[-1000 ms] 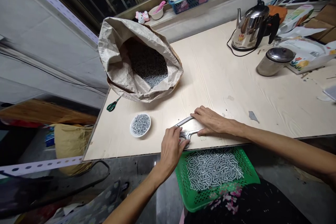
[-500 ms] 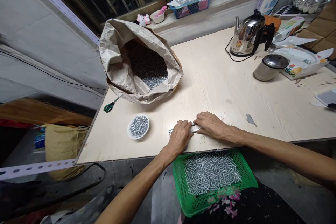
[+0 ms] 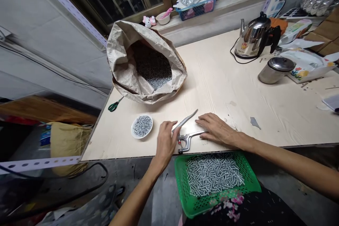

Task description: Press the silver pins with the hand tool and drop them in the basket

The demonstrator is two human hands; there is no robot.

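Observation:
A pair of metal snap pliers (image 3: 187, 140) lies on the table near its front edge, with its two handles spread apart and a small red part at the jaw. My left hand (image 3: 166, 138) is closed at the head end, thumb and fingers around the base of the upper handle. My right hand (image 3: 218, 129) rests at the right with fingers stretched out, its thumb side at the tip of the lower handle. To the left stands a white bowl (image 3: 133, 132) of small metal pins. Below the table edge, a green basket (image 3: 182, 194) holds many metal screw-like pieces.
A large open sack (image 3: 119, 47) of metal pieces stands at the back left. Green-handled scissors (image 3: 113, 106) lie near the left edge. An electric kettle (image 3: 251, 39), a lidded metal canister (image 3: 275, 70) and a grey scrap (image 3: 255, 123) are on the right side.
The snap pliers have gone from closed to spread, the upper handle swinging up and away. My left hand has shifted left, uncovering the jaw; the right-hand fingers have come off the upper handle.

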